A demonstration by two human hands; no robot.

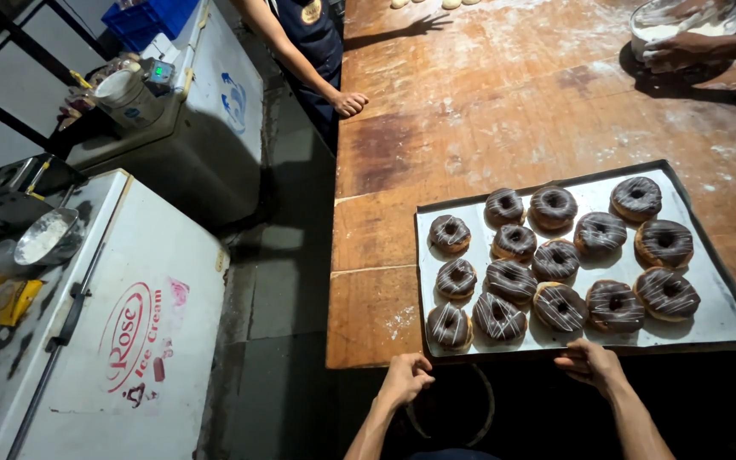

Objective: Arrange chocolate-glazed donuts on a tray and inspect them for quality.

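Observation:
A dark metal tray (717, 319) lined with white paper lies at the near edge of a floured wooden table (487, 94). Several chocolate-glazed doughnuts (555, 260) with white drizzle lie on it in rough rows. My left hand (406, 377) rests at the table's edge below the tray's near left corner, fingers curled with nothing visible in them. My right hand (589, 362) touches the tray's near rim around its middle, fingers spread over the edge.
Another person in a dark apron (313, 38) leans a fist on the table's left edge. A second person's hand (675, 51) holds a floury bowl (683, 21) at the far right. Two white chest freezers (146, 341) stand left, across a narrow aisle (278, 281).

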